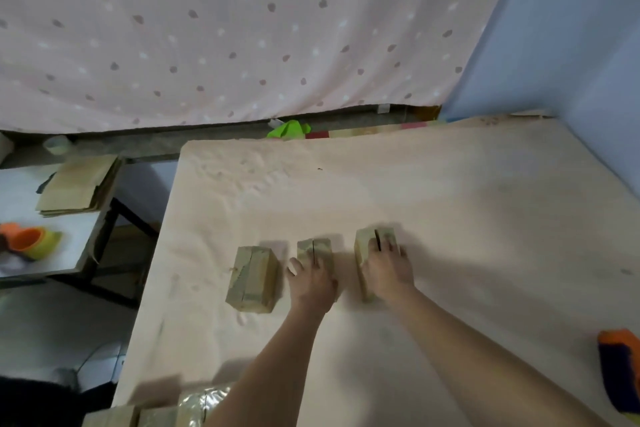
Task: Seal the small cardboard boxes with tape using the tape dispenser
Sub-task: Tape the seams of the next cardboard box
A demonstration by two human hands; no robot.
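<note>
Cardboard boxes (313, 255), blocky, under hands (349, 274)

No readable text, labels, numbers anywhere; view perhaps too blurred.

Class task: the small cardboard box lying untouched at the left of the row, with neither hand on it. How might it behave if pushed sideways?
The small taped cardboard box would probably slide rather than roll: its faces are flat. It lies lengthwise on the pale tabletop, so tipping seems unlikely. It is likely light, being small cardboard.
</note>
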